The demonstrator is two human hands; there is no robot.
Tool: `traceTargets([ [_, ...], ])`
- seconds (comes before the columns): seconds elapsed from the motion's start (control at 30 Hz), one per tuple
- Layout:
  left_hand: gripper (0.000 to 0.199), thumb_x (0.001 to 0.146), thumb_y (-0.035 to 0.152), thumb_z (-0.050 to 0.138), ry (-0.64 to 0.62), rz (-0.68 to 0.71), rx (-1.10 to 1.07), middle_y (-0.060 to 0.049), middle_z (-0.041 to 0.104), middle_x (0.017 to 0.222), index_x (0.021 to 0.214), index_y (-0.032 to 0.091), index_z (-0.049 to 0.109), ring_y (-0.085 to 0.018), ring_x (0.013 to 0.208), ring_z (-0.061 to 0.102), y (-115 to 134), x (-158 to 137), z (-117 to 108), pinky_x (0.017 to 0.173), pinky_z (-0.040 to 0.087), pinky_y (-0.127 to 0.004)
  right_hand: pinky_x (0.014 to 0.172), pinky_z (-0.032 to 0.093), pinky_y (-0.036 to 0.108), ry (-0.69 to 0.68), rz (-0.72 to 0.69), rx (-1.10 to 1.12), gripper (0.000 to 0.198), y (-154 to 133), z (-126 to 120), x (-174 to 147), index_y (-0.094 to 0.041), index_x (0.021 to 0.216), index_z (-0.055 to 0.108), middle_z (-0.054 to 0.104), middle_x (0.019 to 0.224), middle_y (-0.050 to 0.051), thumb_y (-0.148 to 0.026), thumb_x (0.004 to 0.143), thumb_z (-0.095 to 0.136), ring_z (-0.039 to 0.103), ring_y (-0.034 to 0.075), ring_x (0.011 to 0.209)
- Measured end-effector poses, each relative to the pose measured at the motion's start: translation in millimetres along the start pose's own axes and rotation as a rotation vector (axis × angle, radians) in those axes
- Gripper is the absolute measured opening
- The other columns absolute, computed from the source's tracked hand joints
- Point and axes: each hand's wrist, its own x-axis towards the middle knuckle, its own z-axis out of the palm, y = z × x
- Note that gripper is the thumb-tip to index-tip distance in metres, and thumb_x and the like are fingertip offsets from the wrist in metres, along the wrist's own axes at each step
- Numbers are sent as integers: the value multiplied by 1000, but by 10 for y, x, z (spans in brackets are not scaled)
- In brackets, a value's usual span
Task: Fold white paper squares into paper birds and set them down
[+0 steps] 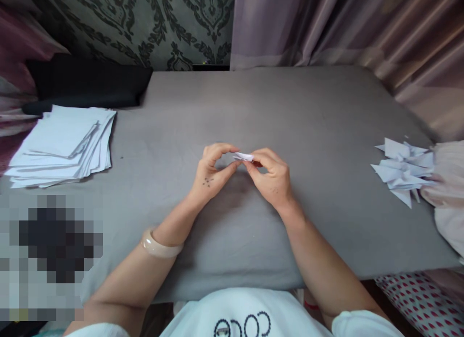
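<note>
A small folded piece of white paper [243, 156] is held up between both hands over the middle of the grey-covered table [253, 105]. My left hand [213, 172] pinches its left end between thumb and fingers, with a pale bangle further down on that wrist. At the right end, my right hand [271, 175] grips the paper between thumb and forefinger. The thumbs nearly meet below it. Fingers hide part of the paper, so its full folded shape cannot be made out.
A stack of white paper sheets [61, 139] lies on the left, with a folded black cloth [90, 80] behind it. Several folded white paper figures [406, 168] sit by the right edge beside a pale cloth [447, 182]. Curtains [286, 27] hang behind the table.
</note>
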Motion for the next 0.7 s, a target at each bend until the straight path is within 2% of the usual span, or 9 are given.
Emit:
traceTargets([
  [0.07, 13, 84, 21, 64, 31, 139, 191, -4, 67, 102, 97, 22, 65, -19, 101, 57, 7, -7, -20, 94, 40, -35, 80, 49, 29, 11, -104, -147, 17, 31, 9, -11, -23, 91, 67, 66, 91, 4, -21, 93, 50, 61, 15, 84],
  [0.2, 10, 89, 16, 56, 29, 316, 468, -3, 68, 94, 91, 21, 64, -19, 93, 55, -67, -24, -28, 84, 39, -35, 79, 46, 29, 28, -247, -349, 23, 83, 34, -21, -22, 88, 67, 67, 89, 5, -13, 93, 46, 60, 15, 84],
  [0.27, 12, 92, 18, 52, -42, 376, 597, -4, 69, 94, 91, 21, 63, -20, 91, 54, -112, -34, -23, 81, 37, -36, 79, 45, 29, -16, -246, -401, 24, 96, 40, -33, -21, 89, 66, 66, 91, 6, -12, 93, 45, 59, 16, 86],
  [0.37, 18, 95, 19, 46, -196, 427, 700, -6, 70, 91, 90, 19, 63, -21, 87, 54, -154, -51, -16, 79, 36, -37, 78, 44, 29, -164, -159, -450, 22, 102, 23, -63, -21, 91, 66, 64, 94, 6, -12, 93, 45, 58, 17, 88],
  [0.5, 16, 92, 20, 51, -296, 317, 618, -6, 69, 92, 92, 19, 67, -21, 88, 55, -180, -67, -21, 78, 38, -36, 77, 44, 28, -328, 18, -386, 14, 112, -40, -86, -21, 94, 66, 64, 98, 5, -15, 89, 54, 59, 17, 90],
  [0.7, 10, 85, 26, 63, -261, 23, 356, -6, 67, 92, 88, 19, 71, -20, 86, 56, -173, -27, -28, 82, 44, -34, 80, 45, 28, -348, 195, -217, 12, 122, -95, -42, -21, 89, 68, 63, 96, 3, -25, 90, 56, 60, 15, 87],
])
